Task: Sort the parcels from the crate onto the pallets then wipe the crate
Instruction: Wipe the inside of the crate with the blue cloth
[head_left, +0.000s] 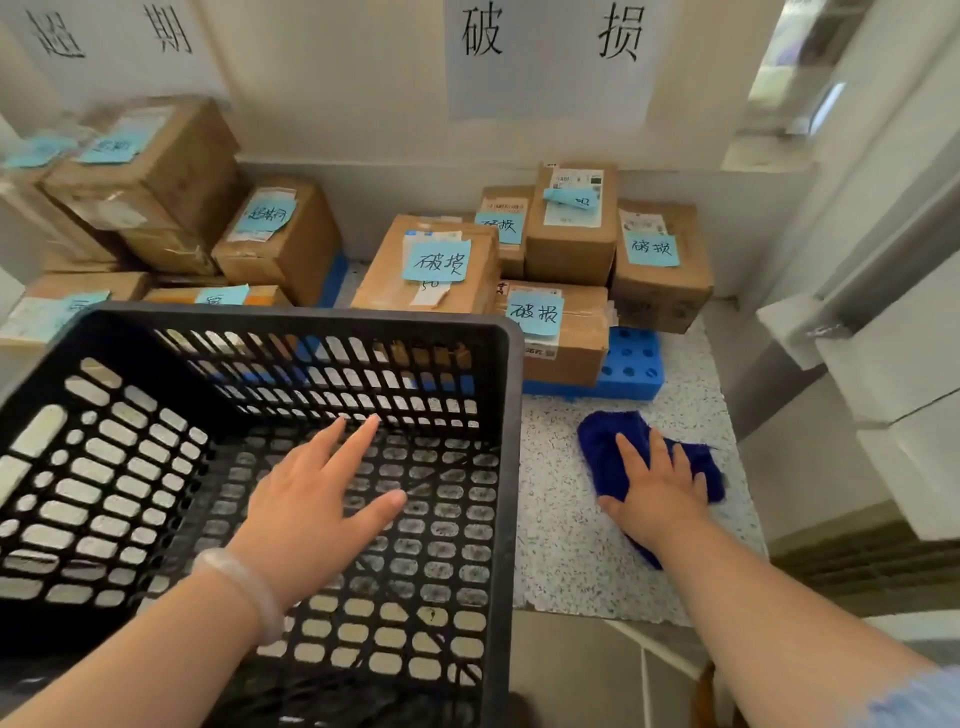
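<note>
Lining the white wall (363, 130), parcels (569, 260) cover pallets (631, 364) on speckled floor (566, 545).

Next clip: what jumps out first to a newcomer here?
The empty black crate fills the lower left, the left hand spread open over it. Right of it, the right hand rests on a blue cloth on the speckled floor; parcels with blue notes stack along the wall behind.

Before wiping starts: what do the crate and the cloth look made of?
The crate: seemingly rigid plastic, matte black, judging by its moulded slotted walls. The cloth: soft blue fabric, probably microfibre or terry, given its fuzzy pile and rumpled edges under the right hand.
</note>
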